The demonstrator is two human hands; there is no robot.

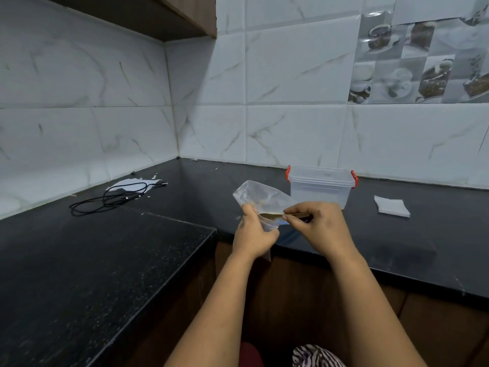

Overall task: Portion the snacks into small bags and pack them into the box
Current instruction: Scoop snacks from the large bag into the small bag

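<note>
Mid-frame, left hand [254,231] grips the clear bag [260,198], right hand [316,223] pinches its edge, fingers curled tight.

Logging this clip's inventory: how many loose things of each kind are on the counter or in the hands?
Clear plastic bag, held in both hands: 1
Clear box with red clips, lid on: 1
Black cable: 1
White paper sheet under the cable: 1
Stack of white squares: 1
Total: 5

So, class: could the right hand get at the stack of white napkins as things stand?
Probably yes, once freed: the right hand now pinches the clear bag, but bare counter lies between it and the napkins.
</note>
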